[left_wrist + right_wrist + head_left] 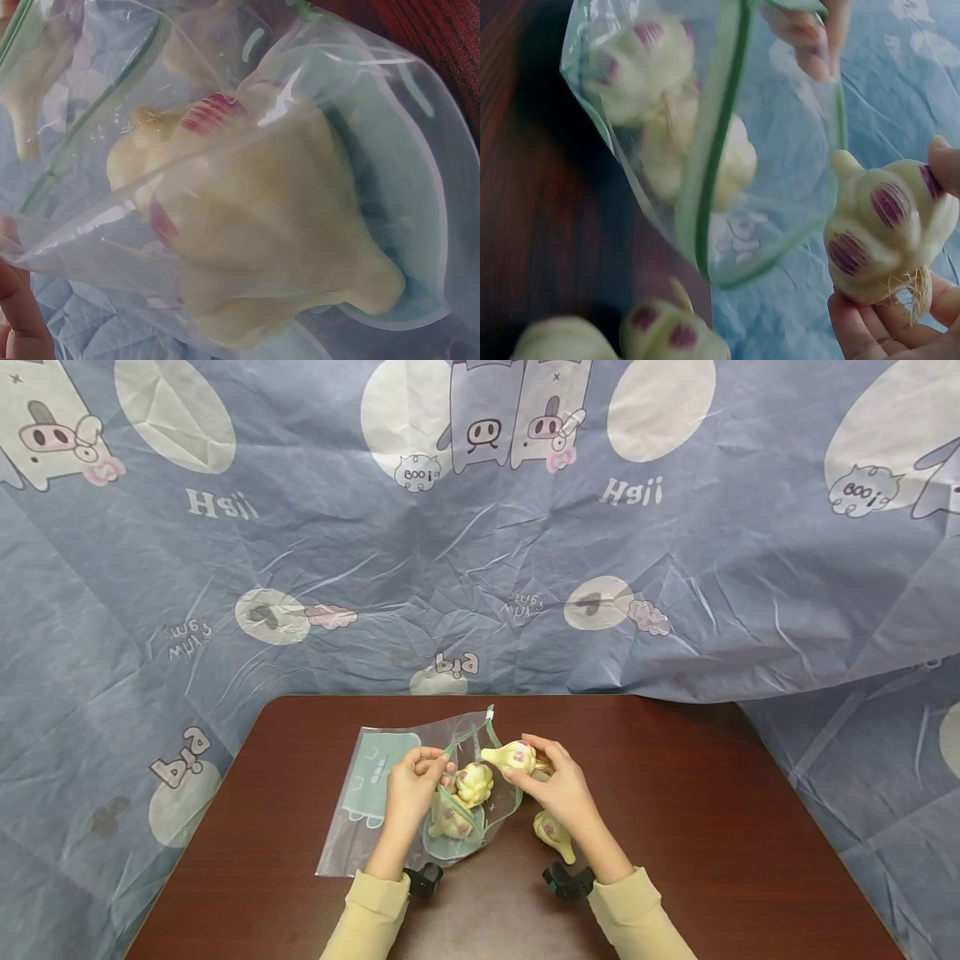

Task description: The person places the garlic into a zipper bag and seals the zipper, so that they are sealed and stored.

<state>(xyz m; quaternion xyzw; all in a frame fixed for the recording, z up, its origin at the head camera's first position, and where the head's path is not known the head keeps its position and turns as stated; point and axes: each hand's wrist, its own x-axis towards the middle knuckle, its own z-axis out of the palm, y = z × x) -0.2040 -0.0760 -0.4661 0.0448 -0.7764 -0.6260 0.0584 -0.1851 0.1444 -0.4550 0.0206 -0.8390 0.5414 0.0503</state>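
My left hand (408, 793) pinches the green-edged rim of a clear plastic zip bag (330, 852), whose mouth gapes toward the right. Inside the bag lie garlic bulbs (474, 783), cream with purple patches; the left wrist view shows one bulb (277, 202) large through the plastic. Between thumb and fingers, my right hand (561, 787) holds another garlic bulb (889, 225), its stem pointing at the bag's mouth and its roots toward the palm. Beneath the right hand, a loose garlic bulb (553, 835) rests on the table, and the right wrist view shows a second bulb (562, 341) beside it.
The dark red-brown table (712, 835) extends to both sides of the hands. A blue-grey printed cloth (465, 552) hangs behind it and at its sides. Black wrist cameras (567, 882) sit on both wrists, just past the yellow sleeves (637, 914).
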